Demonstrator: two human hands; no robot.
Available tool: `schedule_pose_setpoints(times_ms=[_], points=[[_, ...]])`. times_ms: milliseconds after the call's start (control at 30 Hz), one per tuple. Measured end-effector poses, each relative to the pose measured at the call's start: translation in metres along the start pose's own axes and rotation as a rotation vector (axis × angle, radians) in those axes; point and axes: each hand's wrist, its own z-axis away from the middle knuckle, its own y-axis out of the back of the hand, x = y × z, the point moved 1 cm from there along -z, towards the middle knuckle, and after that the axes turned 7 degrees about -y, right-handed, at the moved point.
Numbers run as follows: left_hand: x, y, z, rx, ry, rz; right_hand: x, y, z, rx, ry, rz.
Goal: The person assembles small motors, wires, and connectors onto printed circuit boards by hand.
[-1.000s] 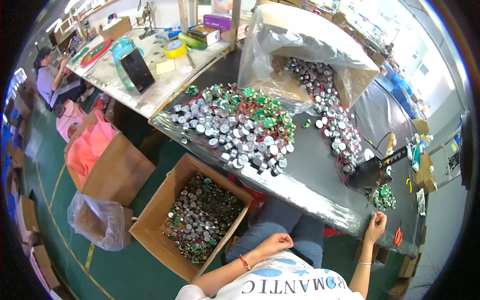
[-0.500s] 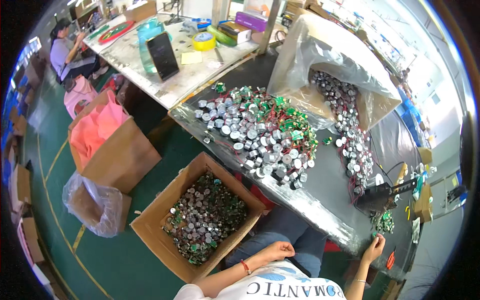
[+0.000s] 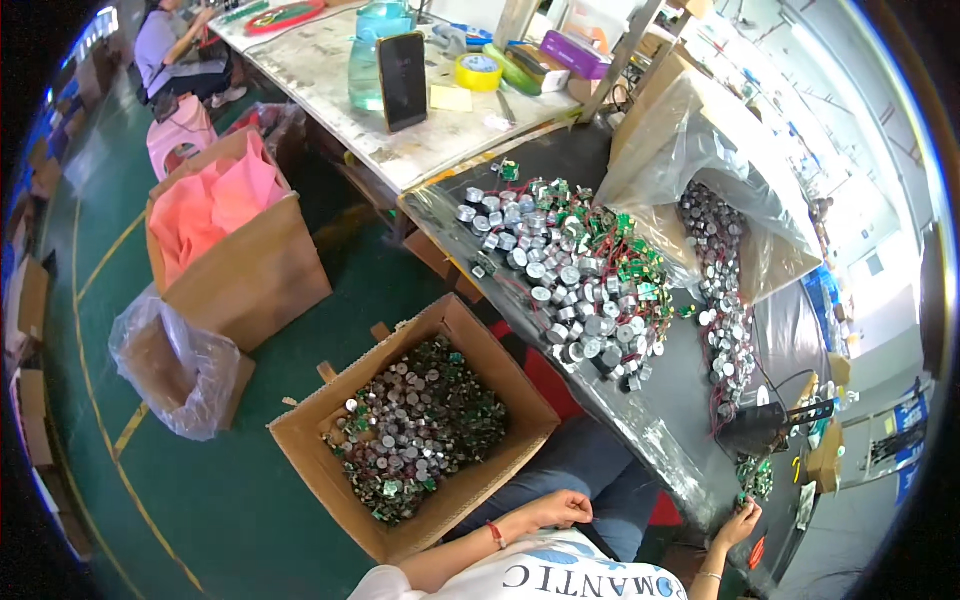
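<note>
Over my lap, beside the cardboard box (image 3: 300, 440), my left hand (image 3: 562, 508) is closed with its fingertips together; anything in them is too small to make out. My right hand (image 3: 741, 524) is at the black table's near right edge, pinching a small green circuit board (image 3: 742, 498). Just beyond it lies a little heap of green boards (image 3: 758, 478), below a black tool or fixture (image 3: 752, 430). A large pile of silver round motor-like parts (image 3: 590, 290) with red wires and green boards covers the table's middle. Similar parts (image 3: 410, 430) fill the box.
A plastic-lined box (image 3: 640, 150) lies tipped on the table, spilling more silver parts (image 3: 725, 330). Red-handled pliers (image 3: 757, 552) lie near my right hand. A phone (image 3: 403, 85) stands on the white table (image 3: 330, 60). At left are a box with pink lining (image 3: 250, 260) and a seated person (image 3: 170, 50).
My view has turned, so most of the tables and piles sit further right in the picture. Both hands keep nearly the same pose, the left closed over my lap and the right by the board heap.
</note>
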Motion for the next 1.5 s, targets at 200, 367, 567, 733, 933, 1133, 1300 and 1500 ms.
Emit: schedule_pose_setpoints(times_ms=[200, 367, 567, 733, 933, 1133, 1300, 1500], points=[[0.0, 0.001, 0.002, -0.001, 0.015, 0.043, -0.007, -0.003, 0.004, 0.021, 0.006, 0.014], [-0.005, 0.002, -0.005, -0.054, 0.06, -0.017, -0.015, 0.0, 0.01, 0.082, -0.064, -0.055], [0.03, -0.021, 0.003, 0.039, 0.134, -0.026, -0.023, -0.015, 0.011, 0.124, -0.042, -0.106], [0.074, -0.051, 0.0, 0.124, 0.076, -0.11, -0.046, -0.01, 0.021, 0.123, -0.082, -0.179], [0.097, -0.086, -0.002, 0.172, -0.008, -0.22, -0.048, -0.002, 0.03, 0.096, -0.055, -0.181], [0.151, -0.12, -0.028, 0.197, -0.105, -0.617, -0.054, 0.003, 0.037, 0.061, -0.107, -0.24], [0.178, -0.144, -0.112, 0.311, -0.523, -1.244, -0.046, 0.004, 0.032, -0.011, -0.109, -0.532], [0.114, -0.132, -0.154, 0.253, -0.286, -1.061, -0.073, 0.002, 0.048, -0.125, -0.053, -0.485]])
